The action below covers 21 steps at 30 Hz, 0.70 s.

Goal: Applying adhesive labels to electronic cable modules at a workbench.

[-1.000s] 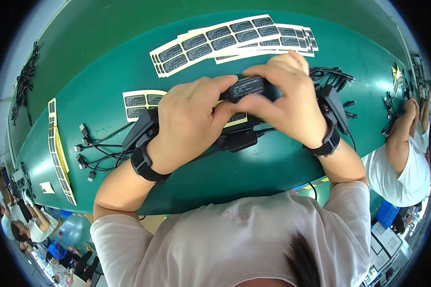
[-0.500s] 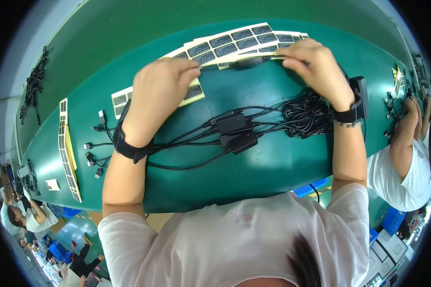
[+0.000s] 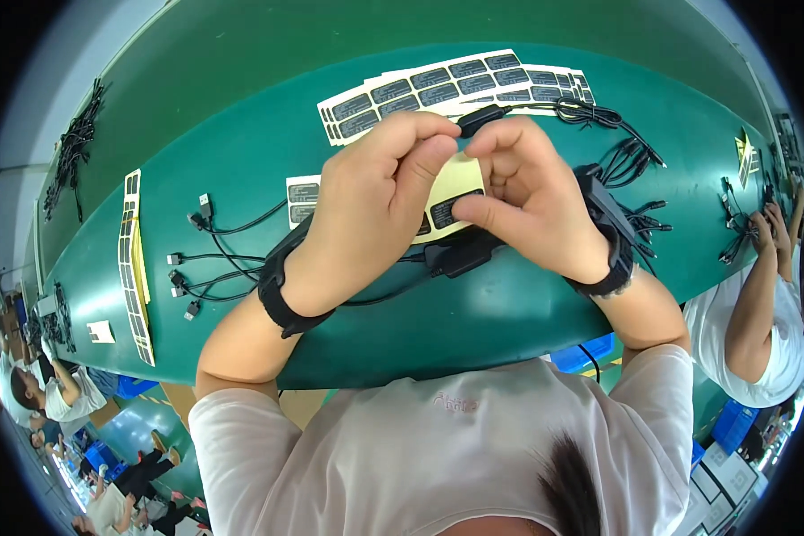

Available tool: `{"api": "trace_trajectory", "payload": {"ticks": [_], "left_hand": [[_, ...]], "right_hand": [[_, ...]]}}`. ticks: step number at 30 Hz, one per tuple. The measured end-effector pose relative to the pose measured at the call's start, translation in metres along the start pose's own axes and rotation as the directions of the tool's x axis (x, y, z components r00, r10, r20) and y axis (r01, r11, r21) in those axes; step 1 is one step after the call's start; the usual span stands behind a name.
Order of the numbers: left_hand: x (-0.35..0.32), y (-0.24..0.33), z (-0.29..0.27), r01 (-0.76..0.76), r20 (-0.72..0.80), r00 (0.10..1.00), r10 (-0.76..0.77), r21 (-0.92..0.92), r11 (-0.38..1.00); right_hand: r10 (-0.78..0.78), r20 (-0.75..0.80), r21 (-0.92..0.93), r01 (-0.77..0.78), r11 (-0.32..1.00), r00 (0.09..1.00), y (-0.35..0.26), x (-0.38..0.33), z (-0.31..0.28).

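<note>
Two hands [image 3: 375, 205] [image 3: 527, 201] on one yellow label sheet [image 3: 456, 192], green table [image 3: 241, 116].

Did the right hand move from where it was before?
Yes. The right hand came back from the sticker sheets toward the table's near edge.

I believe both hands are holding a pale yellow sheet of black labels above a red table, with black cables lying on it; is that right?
Not quite: the table is green, not red, as the head view shows. The rest stands: the left hand and right hand hold the pale yellow label sheet above it, with black cables lying on it.
</note>
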<state>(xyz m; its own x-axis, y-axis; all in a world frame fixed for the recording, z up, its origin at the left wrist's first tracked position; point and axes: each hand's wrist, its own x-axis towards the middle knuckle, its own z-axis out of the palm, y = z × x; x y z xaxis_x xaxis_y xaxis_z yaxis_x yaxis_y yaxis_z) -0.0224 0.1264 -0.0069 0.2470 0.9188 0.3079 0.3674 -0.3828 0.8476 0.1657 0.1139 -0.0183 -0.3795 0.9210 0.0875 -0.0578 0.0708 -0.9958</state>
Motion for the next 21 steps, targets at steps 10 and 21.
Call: {"api": "trace_trajectory", "payload": {"ticks": [10, 21], "left_hand": [[0.002, 0.001, -0.012, -0.224, 0.230, 0.953, 0.198, 0.091, 0.970], [0.001, 0.004, -0.010, 0.035, 0.313, 0.949, -0.038, 0.015, 0.999]], "right_hand": [[-0.002, 0.038, -0.056, 0.004, 0.998, 0.999, 0.000, 0.000, -0.013], [-0.441, 0.132, -0.646, 0.415, 0.641, 0.888, -0.007, 0.002, -0.015]]}}
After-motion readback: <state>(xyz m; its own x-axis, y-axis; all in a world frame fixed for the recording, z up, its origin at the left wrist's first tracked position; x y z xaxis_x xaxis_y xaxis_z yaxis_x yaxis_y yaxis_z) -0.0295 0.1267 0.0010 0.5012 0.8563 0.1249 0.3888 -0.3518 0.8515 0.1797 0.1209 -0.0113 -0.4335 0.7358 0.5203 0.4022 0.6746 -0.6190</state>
